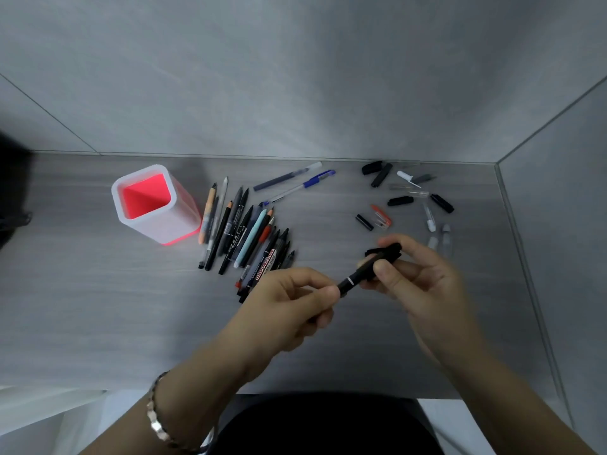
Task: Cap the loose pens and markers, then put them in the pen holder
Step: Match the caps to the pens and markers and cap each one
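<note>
Head view: both hands hold 1 black marker [361,273] above the table [98,307], near its front edge. The left hand [292,307] pinches the tail and the right hand [417,280] pinches the cap end. Push the cap [391,251] straight along the barrel until it seats. Fingers hide whether it has seated. The pen holder [180,221] stands toward the far left corner.

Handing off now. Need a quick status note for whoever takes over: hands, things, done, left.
Left hand pinches the black pen at its rear; right hand grips its front end with a black cap, seating unclear.
Pen holder stands back left, no pens visible inside.
Pen pile lies beside it; loose caps scattered back right.
Done: nothing stowed. Left: cap and stow all.
</note>
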